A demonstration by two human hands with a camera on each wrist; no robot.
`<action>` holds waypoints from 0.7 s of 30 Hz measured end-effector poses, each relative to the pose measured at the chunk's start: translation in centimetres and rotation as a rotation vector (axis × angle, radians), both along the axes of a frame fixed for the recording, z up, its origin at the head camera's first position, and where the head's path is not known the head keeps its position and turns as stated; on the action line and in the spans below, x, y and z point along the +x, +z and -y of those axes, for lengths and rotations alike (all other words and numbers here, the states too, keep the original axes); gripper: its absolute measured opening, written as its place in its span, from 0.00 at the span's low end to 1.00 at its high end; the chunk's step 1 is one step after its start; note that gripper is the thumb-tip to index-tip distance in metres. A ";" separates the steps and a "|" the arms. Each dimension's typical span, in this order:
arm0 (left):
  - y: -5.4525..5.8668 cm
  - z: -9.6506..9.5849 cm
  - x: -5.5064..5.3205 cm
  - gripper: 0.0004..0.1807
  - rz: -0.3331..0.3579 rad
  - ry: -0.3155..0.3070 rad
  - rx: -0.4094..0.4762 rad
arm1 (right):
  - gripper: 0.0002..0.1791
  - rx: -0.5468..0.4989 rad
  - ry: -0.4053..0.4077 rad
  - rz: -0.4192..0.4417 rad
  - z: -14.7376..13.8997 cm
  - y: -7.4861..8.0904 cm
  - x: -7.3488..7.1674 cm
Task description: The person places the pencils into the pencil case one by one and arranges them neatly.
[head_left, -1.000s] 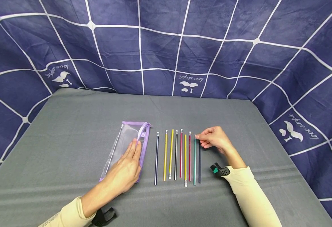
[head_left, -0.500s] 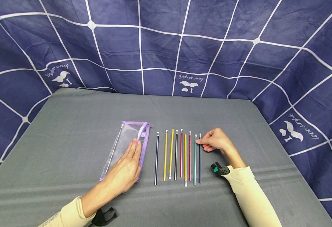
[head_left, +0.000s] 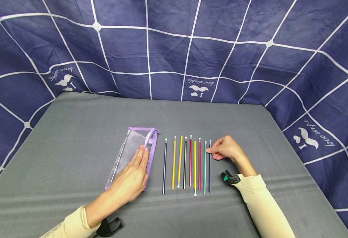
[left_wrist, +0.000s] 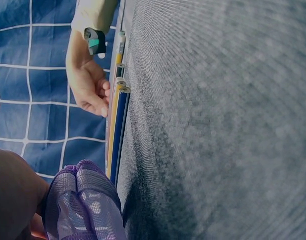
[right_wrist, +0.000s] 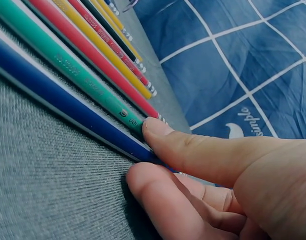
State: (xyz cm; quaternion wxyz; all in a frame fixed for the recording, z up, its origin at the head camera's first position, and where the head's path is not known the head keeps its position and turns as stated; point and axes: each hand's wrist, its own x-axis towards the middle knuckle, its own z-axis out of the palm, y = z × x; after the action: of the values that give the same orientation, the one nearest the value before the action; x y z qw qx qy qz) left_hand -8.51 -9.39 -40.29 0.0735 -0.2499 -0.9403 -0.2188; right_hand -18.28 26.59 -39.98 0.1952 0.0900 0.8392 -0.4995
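My right grip point(head_left: 224, 148) reaches leftward across the rightmost blue pencil point(head_left: 210, 175) to the parallel green pencil point(head_left: 205, 172); whether it pinches, I cannot tell.

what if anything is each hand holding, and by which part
The right hand has thumb and finger either side of the rightmost pencil, near its eraser end; whether it's gripped can't be told. The left hand rests on the pouch.

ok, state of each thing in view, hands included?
Purple pouch: lying flat, zip side looks parted
Left hand: fingers extended, resting on pouch
Right hand: fingers bent, grip unclear
Green pencil: flat, by right thumb tip
Rightmost blue pencil: flat, between thumb and index finger
Other seven pencils: flat, apart, untouched
Grey cloth: creased near the front
Blue backdrop: hanging, wrinkled
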 end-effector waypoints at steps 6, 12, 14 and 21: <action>0.0 0.0 0.0 0.35 0.001 0.000 0.005 | 0.12 -0.019 0.005 -0.005 -0.1 0.0 0.0; 0.1 0.0 0.1 0.35 0.004 0.005 0.001 | 0.12 -0.037 0.005 0.006 -0.2 0.0 0.0; 0.1 0.0 0.1 0.35 0.004 0.006 0.000 | 0.12 -0.043 0.005 0.007 -0.3 0.0 0.0; 0.1 0.0 0.1 0.35 0.000 0.003 -0.002 | 0.11 -0.060 0.002 0.016 -0.3 -0.1 -0.1</action>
State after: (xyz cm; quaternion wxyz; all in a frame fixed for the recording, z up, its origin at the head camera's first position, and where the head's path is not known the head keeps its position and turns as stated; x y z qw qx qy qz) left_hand -8.44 -9.35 -40.16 0.0735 -0.2486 -0.9409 -0.2178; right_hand -18.43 26.93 -40.11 0.2048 0.0875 0.8224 -0.5235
